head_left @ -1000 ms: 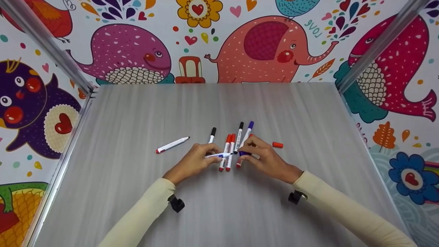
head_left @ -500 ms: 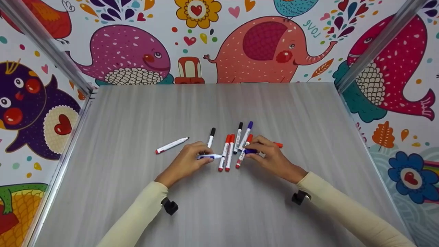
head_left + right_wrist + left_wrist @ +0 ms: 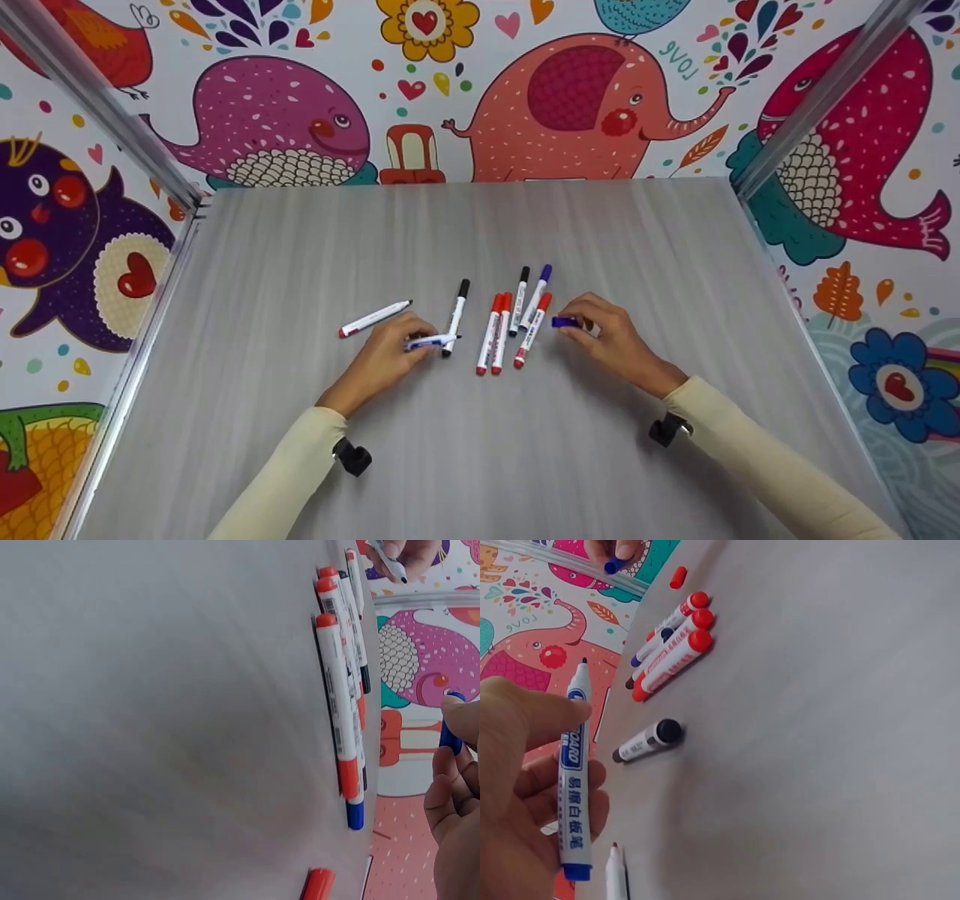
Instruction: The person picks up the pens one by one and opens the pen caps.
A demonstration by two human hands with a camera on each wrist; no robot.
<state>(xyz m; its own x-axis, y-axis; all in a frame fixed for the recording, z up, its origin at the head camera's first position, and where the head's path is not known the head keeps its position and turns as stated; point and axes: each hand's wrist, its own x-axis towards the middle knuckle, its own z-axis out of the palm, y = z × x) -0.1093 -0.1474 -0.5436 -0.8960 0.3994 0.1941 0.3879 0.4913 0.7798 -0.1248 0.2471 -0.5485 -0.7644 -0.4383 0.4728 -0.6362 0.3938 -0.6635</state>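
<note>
My left hand [image 3: 382,356] pinches an uncapped blue whiteboard marker [image 3: 574,787] between thumb and fingers, its dark tip pointing to the right in the head view. My right hand [image 3: 611,337] holds the marker's blue cap [image 3: 565,322] by thumb and fingertips. Between the hands lie several capped markers: a black marker [image 3: 455,319] just beyond the left hand's marker tip, two red markers [image 3: 493,334] side by side, a second black marker [image 3: 519,301], a capped blue marker [image 3: 535,298] and a slanted red marker [image 3: 532,331].
An uncapped white marker with a red end [image 3: 375,318] lies left of the left hand. A loose red cap [image 3: 678,577] lies on the grey table [image 3: 480,465] near the right hand. Patterned panels [image 3: 420,90] and metal posts [image 3: 97,97] border the table.
The blue marker and its cap have come apart further. My left hand has moved left with the marker, and my right hand has moved right with the cap.
</note>
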